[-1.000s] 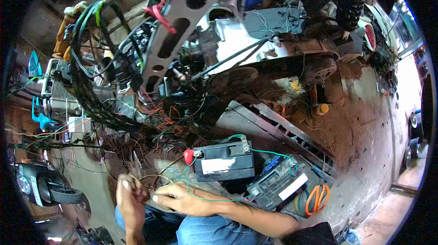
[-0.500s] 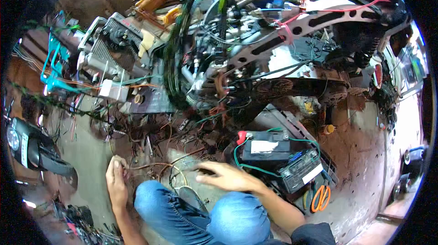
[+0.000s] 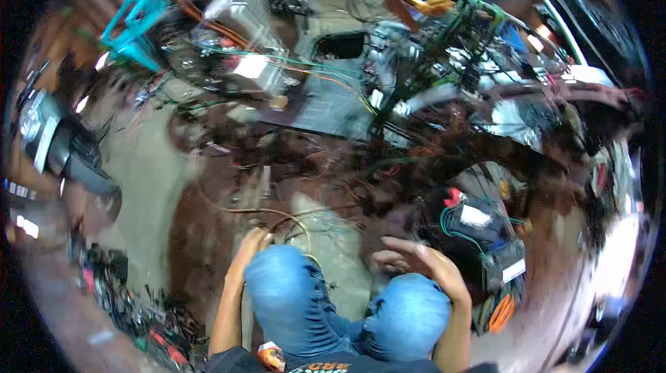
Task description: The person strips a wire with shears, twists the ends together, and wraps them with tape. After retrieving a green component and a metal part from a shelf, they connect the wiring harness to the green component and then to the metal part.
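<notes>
My left hand is beside my left knee, fingers closed and partly hidden by it. A thin brown cable runs from the fingertips and curves right. Near it, a tan cable loops across the floor and down towards my knees. My right hand hangs above my right knee, its fingers bent, apart and blurred, with nothing visible in them. Right of that hand stand two black batteries, one with a red terminal cap and green wires, the other with a white label.
Orange-handled scissors lie beside the batteries. Ahead, a stripped motorcycle frame carries tangled wiring. A turquoise chair is at upper left, a black motorcycle part with a wheel below it. Loose parts crowd the lower left floor.
The view has swung left, so the batteries and frame appear farther right. My left hand has come in beside my knee, and my right hand has drawn back over the other knee.
</notes>
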